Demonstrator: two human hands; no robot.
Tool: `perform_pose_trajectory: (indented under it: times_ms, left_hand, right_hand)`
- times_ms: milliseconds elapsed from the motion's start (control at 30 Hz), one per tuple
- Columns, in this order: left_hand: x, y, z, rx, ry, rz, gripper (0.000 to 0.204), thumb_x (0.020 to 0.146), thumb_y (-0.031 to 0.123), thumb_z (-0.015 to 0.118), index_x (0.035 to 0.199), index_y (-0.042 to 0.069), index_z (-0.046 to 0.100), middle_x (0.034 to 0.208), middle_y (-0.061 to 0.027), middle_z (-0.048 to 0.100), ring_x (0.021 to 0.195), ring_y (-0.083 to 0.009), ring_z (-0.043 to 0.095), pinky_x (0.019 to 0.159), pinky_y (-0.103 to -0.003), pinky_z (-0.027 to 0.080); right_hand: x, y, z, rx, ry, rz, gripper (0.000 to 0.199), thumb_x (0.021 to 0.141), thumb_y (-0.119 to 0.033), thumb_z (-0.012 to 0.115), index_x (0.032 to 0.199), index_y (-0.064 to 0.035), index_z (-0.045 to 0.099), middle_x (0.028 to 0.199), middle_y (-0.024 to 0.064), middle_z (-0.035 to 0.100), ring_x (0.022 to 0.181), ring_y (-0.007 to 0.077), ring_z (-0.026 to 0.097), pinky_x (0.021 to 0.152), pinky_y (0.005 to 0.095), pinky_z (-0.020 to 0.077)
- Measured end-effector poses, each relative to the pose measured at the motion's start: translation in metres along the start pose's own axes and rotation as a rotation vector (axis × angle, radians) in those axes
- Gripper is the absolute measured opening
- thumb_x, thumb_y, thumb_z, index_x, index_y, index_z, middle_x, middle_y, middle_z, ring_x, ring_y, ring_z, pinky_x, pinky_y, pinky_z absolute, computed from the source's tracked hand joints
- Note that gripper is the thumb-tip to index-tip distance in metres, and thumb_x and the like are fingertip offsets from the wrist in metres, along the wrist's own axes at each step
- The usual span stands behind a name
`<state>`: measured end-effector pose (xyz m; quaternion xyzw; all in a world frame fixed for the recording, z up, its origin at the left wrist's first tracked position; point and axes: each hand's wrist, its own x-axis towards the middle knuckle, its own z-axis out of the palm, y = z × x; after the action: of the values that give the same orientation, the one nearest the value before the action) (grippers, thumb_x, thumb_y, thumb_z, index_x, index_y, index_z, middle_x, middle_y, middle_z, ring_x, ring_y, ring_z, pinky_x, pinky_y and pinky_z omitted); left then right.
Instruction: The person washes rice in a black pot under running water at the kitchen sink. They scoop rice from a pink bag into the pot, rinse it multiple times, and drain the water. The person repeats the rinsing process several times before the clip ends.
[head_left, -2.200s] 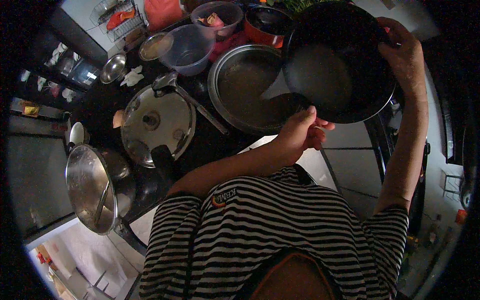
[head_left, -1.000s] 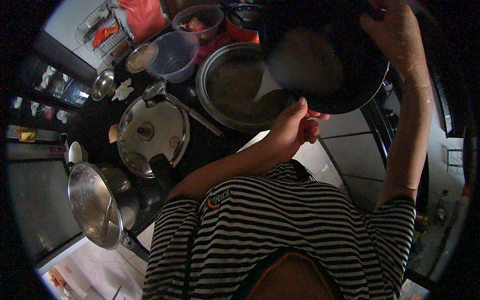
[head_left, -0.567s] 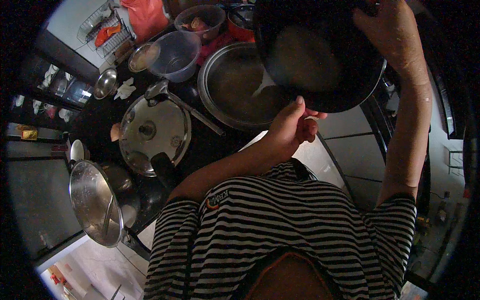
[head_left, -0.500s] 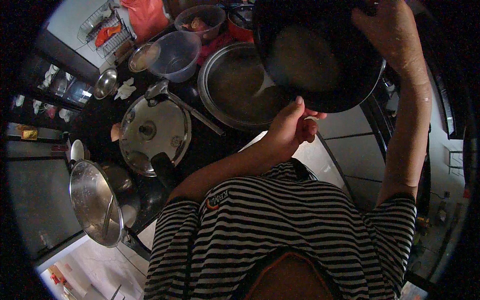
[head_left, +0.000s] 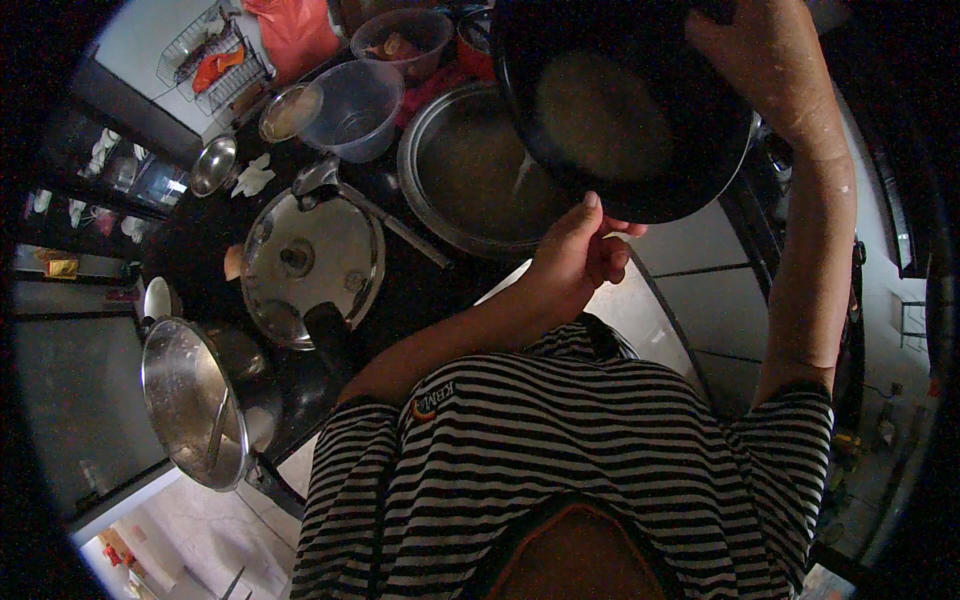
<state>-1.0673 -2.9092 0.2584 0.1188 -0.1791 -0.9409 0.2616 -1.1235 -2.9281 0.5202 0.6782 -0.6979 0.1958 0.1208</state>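
Holding a black bowl [head_left: 620,105] with both hands, you keep it tilted above the wide steel pan [head_left: 470,175] at the far edge of the dark worktop [head_left: 410,290]. Your left hand [head_left: 575,255] supports the near rim from below, thumb pressed up on the rim and the other fingers curled together under it. Your right hand [head_left: 765,65] grips the far rim, but how its fingers lie you cannot tell. A thin pale stream [head_left: 520,175] runs from the bowl into the pan. Left of the pan a steel lid [head_left: 310,260] covers a pot, and a clear plastic bowl [head_left: 350,105] stands behind it. Another shiny lid [head_left: 190,400] stands at the near left corner. Pale floor tiles [head_left: 700,260] show under your arms.
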Motion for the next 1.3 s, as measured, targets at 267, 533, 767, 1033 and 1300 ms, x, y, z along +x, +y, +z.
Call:
perform_pose_trajectory:
  times_ms: [267, 533, 767, 1033, 1300]
  left_hand:
    - [-0.004, 0.002, 0.002, -0.033, 0.051, -0.007, 0.046, 0.097, 0.044, 0.032, 0.09, 0.004, 0.055, 0.1, -0.0118, 0.063, 0.061, -0.0129, 0.045, 0.052, -0.027, 0.037]
    - [-0.005, 0.0, -0.002, -0.023, 0.069, -0.025, 0.046, 0.096, 0.045, 0.033, 0.093, 0.004, 0.052, 0.099, -0.0106, 0.062, 0.062, -0.013, 0.044, 0.054, -0.028, 0.038]
    - [-0.002, 0.0, -0.004, -0.033, 0.108, -0.042, 0.047, 0.096, 0.046, 0.033, 0.094, 0.004, 0.052, 0.095, -0.0085, 0.061, 0.061, -0.0125, 0.044, 0.053, -0.029, 0.038]
    - [0.001, 0.02, -0.012, 0.196, 0.24, 0.116, 0.043, 0.095, 0.045, 0.04, 0.093, 0.003, 0.049, 0.076, -0.0125, 0.061, 0.067, -0.0193, 0.061, 0.053, -0.029, 0.048]
    - [-0.015, 0.04, 0.042, 0.601, 0.306, 0.4, 0.031, 0.092, 0.03, 0.053, 0.081, 0.001, 0.054, 0.064, -0.0056, 0.056, 0.047, -0.0184, 0.058, 0.046, -0.029, 0.047]
  right_hand:
    - [-0.003, 0.019, 0.018, -0.065, 0.074, -0.092, 0.04, 0.07, 0.01, 0.057, 0.109, 0.0039, 0.057, 0.103, 0.0193, 0.061, 0.096, 0.0289, 0.062, 0.081, 0.0349, 0.054]
    - [-0.011, 0.007, 0.021, -0.036, 0.099, -0.115, 0.038, 0.072, 0.009, 0.055, 0.11, 0.0035, 0.056, 0.106, 0.0192, 0.06, 0.101, 0.0288, 0.06, 0.087, 0.0353, 0.0514]
    - [-0.007, 0.015, 0.019, -0.07, 0.031, -0.155, 0.04, 0.068, 0.009, 0.058, 0.108, 0.0036, 0.056, 0.104, 0.0182, 0.061, 0.1, 0.0295, 0.059, 0.088, 0.0338, 0.0499]
    - [-0.008, 0.091, 0.042, 0.339, 0.176, 0.221, 0.043, 0.064, 0.004, 0.06, 0.107, 0.0044, 0.055, 0.104, 0.0184, 0.06, 0.098, 0.0275, 0.059, 0.087, 0.038, 0.0474]
    - [-0.115, 0.177, 0.066, 0.635, 0.506, 0.417, 0.048, 0.071, 0.003, 0.058, 0.119, -0.0033, 0.056, 0.112, 0.0103, 0.061, 0.104, 0.0189, 0.057, 0.091, 0.0285, 0.0432]
